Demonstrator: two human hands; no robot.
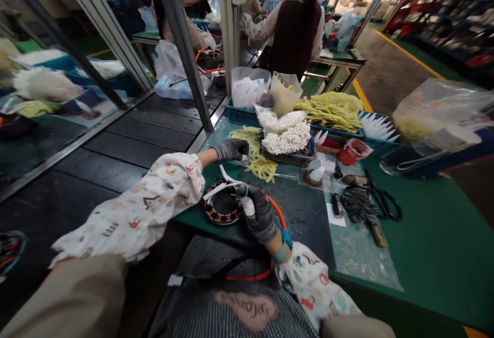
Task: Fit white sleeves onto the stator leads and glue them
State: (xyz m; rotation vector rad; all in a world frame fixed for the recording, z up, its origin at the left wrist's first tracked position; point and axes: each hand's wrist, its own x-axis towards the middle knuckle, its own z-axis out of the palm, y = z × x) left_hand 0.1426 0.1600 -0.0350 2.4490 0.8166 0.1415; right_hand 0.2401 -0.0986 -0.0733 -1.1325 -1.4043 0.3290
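My left hand [231, 149], in a grey glove, reaches out to a loose pile of yellow sleeve pieces [259, 162] on the green bench, fingers curled on them; whether it holds one is hidden. My right hand [258, 210], also gloved, grips a white tube-like piece against the round wound motor stator [223, 208] lying at the bench's near edge. White strips and coloured wires stick up from the stator. An orange lead [278, 213] loops round behind my right wrist.
A heap of small white pieces [287, 140], a blue tray [243, 116] with bags and yellow strips [328, 111], black scissors [382, 201] and pliers lie beyond. A dark conveyor [116, 158] runs on the left. Other people work at benches farther back.
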